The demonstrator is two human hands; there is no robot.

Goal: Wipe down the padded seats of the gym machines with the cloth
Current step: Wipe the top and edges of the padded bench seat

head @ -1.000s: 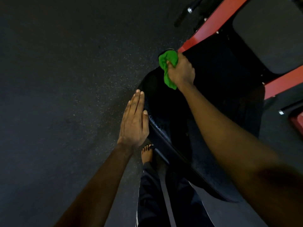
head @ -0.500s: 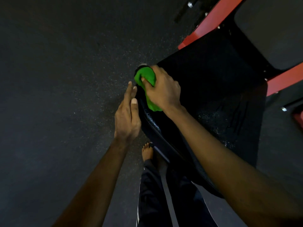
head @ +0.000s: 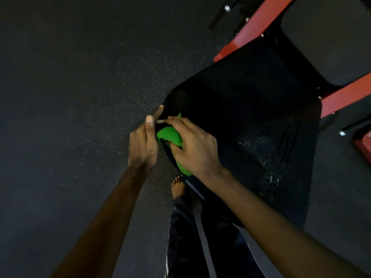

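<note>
Clutching a seemingly soft, light green cloth (head: pixel 170 135), bunched, in the right hand (head: pixel 195 149), pressing the black padded seat (head: pixel 251 101) edge; holding the left hand (head: pixel 142 143) flat, fingers straight, alongside.

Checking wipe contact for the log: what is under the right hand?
A bunched green cloth, held by the right hand against the black padded seat's left edge. Cloth shows by the fingers and wrist; its middle and the seat beneath are covered.

No text, label, brand, number or sign can be read anywhere
</note>
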